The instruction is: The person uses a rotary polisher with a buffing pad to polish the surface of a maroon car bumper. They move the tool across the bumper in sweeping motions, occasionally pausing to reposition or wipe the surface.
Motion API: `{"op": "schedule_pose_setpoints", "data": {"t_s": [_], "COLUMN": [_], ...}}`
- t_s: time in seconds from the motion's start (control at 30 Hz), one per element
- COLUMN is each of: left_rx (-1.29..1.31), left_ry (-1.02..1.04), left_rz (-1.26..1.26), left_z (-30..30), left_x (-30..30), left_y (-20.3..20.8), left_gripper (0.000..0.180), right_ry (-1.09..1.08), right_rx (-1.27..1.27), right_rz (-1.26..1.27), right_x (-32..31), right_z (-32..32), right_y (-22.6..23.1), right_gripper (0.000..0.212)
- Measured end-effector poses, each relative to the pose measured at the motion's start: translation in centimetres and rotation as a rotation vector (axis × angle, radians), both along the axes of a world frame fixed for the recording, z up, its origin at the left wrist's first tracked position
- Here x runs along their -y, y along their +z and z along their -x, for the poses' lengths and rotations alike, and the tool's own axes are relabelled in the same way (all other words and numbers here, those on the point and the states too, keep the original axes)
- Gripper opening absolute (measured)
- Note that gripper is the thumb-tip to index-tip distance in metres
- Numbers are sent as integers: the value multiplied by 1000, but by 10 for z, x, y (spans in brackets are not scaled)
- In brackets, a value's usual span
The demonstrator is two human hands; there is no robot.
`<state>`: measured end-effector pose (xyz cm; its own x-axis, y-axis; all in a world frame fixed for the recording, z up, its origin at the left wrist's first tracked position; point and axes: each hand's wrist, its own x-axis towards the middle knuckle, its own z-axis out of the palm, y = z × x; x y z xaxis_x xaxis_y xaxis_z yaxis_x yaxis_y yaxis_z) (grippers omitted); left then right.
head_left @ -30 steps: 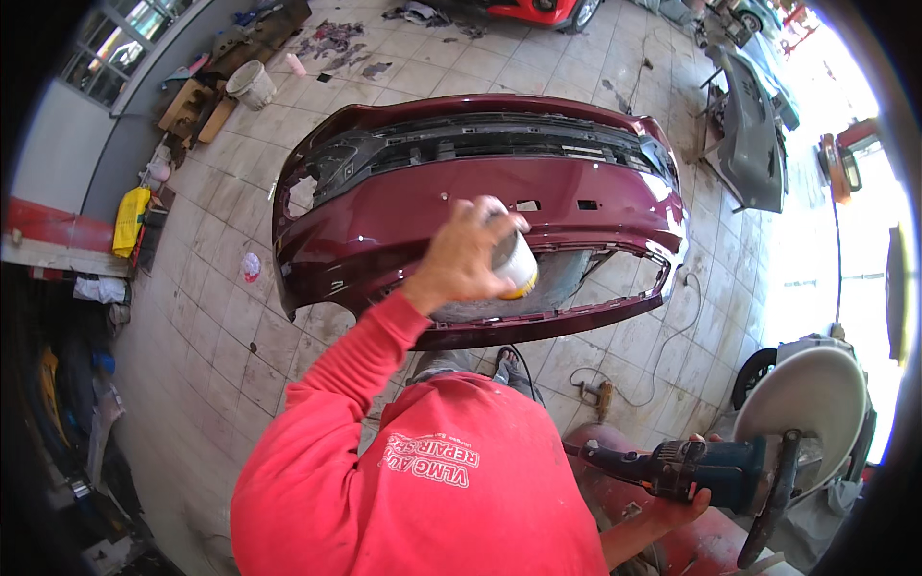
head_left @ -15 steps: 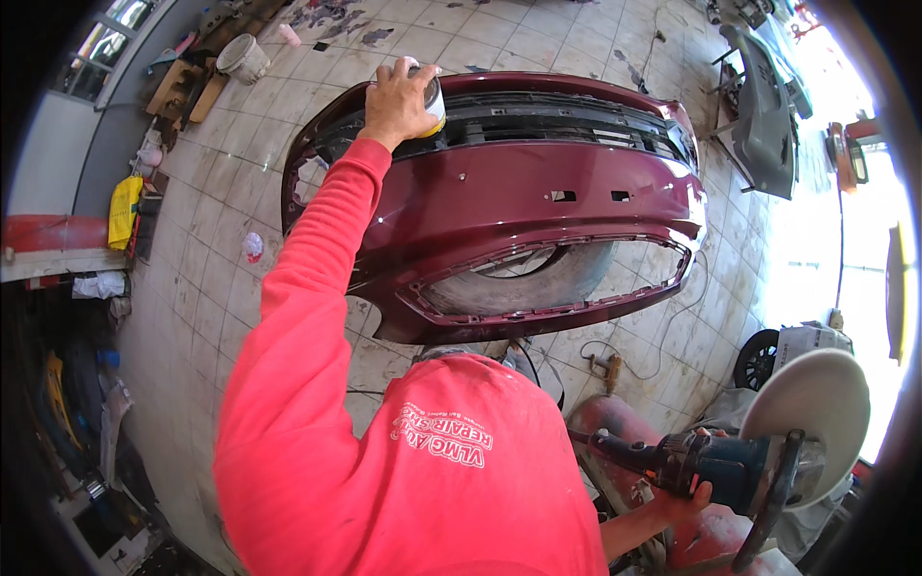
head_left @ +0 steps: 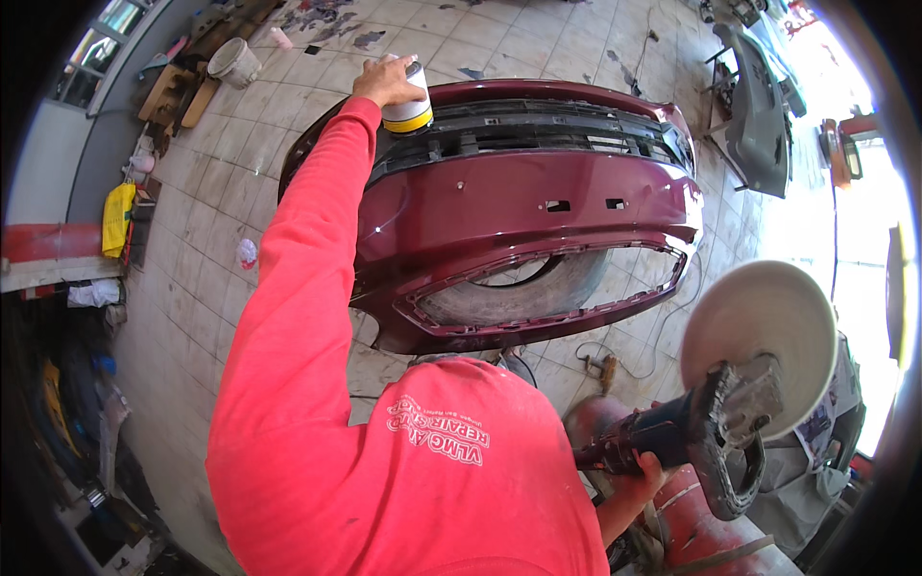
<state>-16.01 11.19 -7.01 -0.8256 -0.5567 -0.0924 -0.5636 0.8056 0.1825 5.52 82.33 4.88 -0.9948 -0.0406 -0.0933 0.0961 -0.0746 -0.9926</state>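
Note:
My left hand (head_left: 389, 81) is wrapped round a white can (head_left: 407, 96) with a yellow band near its base. The can is over the left part of the black grille (head_left: 499, 134); whether it touches the grille cannot be told. That grille belongs to a maroon car bumper (head_left: 519, 197) in front of me. At the lower right, my right hand (head_left: 645, 478) grips the dark body of a polisher (head_left: 663, 427). A broad pale pad (head_left: 759, 336) and a looped black handle (head_left: 725, 480) are at the tool's far end, with the pad raised off the bumper.
A tire (head_left: 538, 288) shows through the bumper's opening. Below the polisher lies a red cylindrical tank (head_left: 687, 518). A heat-gun-like tool (head_left: 602, 370) with a cord rests on the tiled floor. Another bumper, grey (head_left: 757, 125), stands at far right; a white bucket (head_left: 233, 62) is far left.
My left hand has shifted slightly left and the can now shows more of its side. The polisher has swung, bringing its pad up and toward the middle.

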Motion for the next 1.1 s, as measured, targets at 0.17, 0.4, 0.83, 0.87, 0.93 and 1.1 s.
{"op": "schedule_pose_setpoints", "data": {"t_s": [0.17, 0.4, 0.83, 0.87, 0.93, 1.1], "left_rx": [-34, -199, 55, 79, 132, 151], "left_ry": [-68, -112, -279, -273, -263, -245], "left_rz": [54, 113, -41, -93, -197, -269], "left_z": [2, -2, -10, -8, -5, 7], "left_x": [35, 16, 35, 44, 60, 57], "left_y": [-28, -21, 13, 8, -1, 2], "left_gripper": [103, 91, 84, 86, 92, 89], "right_ry": [211, 238, 173, 167, 144, 28], "right_rx": [223, 97, 292, 304, 313, 397], "right_rz": [121, -132, -162, -166, -153, -186], "right_x": [11, -19, 40, 41, 40, 43], "right_z": [0, -25, -11, -10, -15, -27], "right_y": [-3, -50, -7, -4, -3, 2], "right_gripper": [92, 60, 94, 92, 83, 85]}}
